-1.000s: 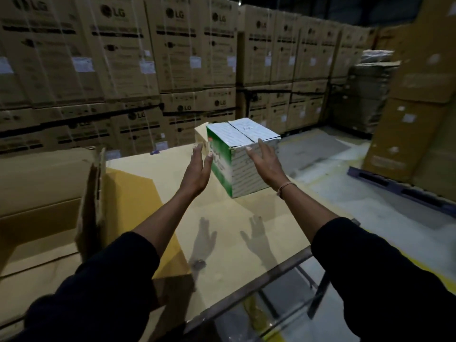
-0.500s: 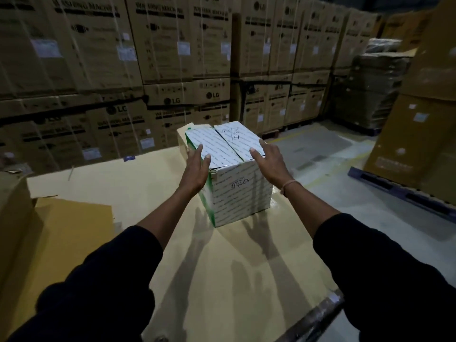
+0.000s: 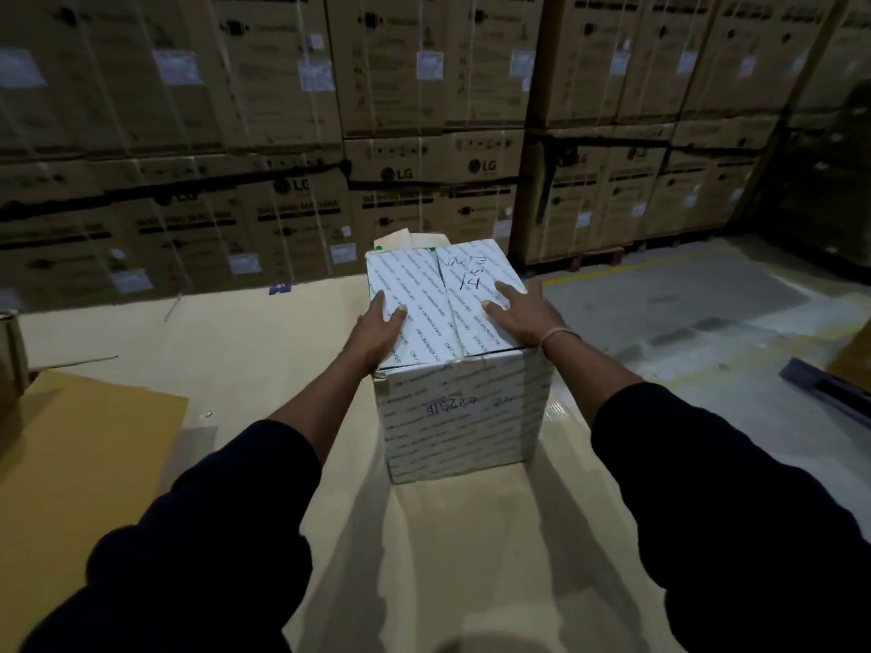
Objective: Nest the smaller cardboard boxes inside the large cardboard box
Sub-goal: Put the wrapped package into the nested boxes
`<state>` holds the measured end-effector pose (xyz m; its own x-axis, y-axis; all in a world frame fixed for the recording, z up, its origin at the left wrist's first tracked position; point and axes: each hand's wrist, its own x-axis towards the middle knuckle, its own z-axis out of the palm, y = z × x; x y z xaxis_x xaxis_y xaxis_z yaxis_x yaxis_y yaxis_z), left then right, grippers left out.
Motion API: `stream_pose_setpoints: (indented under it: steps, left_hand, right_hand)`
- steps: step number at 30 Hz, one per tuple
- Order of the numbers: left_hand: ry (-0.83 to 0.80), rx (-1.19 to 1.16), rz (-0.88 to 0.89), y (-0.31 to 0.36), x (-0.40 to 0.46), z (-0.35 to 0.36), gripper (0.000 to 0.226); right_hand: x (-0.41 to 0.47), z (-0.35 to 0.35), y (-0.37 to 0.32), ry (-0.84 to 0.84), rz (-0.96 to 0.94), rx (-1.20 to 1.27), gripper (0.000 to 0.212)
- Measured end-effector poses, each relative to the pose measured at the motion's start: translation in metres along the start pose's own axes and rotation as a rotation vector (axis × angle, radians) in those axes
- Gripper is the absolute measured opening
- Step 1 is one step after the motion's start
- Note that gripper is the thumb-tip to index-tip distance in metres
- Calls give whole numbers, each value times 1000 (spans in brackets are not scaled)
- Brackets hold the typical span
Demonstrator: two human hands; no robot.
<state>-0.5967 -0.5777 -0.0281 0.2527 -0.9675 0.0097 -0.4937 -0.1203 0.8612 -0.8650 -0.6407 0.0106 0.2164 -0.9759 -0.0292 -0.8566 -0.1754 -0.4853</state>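
Observation:
A white printed cardboard box (image 3: pixel 459 412) with green edges and handwriting stands upright on the pale table (image 3: pixel 264 351), its top flaps closed. My left hand (image 3: pixel 377 334) lies over the top's left edge with straight fingers. My right hand (image 3: pixel 521 318) rests flat on the right flap, fingers spread. Behind the white box peeks a plain brown box (image 3: pixel 407 238), mostly hidden. A flap of the large cardboard box (image 3: pixel 85 445) lies at the left; its inside is out of view.
A wall of stacked, strapped brown LG cartons (image 3: pixel 330 134) rises just behind the table. At the right lies the concrete floor (image 3: pixel 683 304) with a yellow line and a blue pallet edge (image 3: pixel 825 393). A roll-like object (image 3: pixel 9 355) sits at the far left edge.
The white box has come down from a tilted, lifted hold and now stands on the table. Both hands moved from its sides onto its top. The view swung right, away from the large box.

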Motion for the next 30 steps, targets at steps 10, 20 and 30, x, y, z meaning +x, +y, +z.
stream_pose_setpoints:
  steps: [10,20,30]
  left_hand:
    - [23,44,15,-2,4,1,75]
    - [59,-17,23,-3,-37,-1,72]
    - [80,-186,153,-2,-108,7,78]
  right_hand:
    - [40,5,27,-57,-103,-10,82]
    - [1,4,30,19,-199,60,76]
    - [-85,4,27,152,-310,151,80]
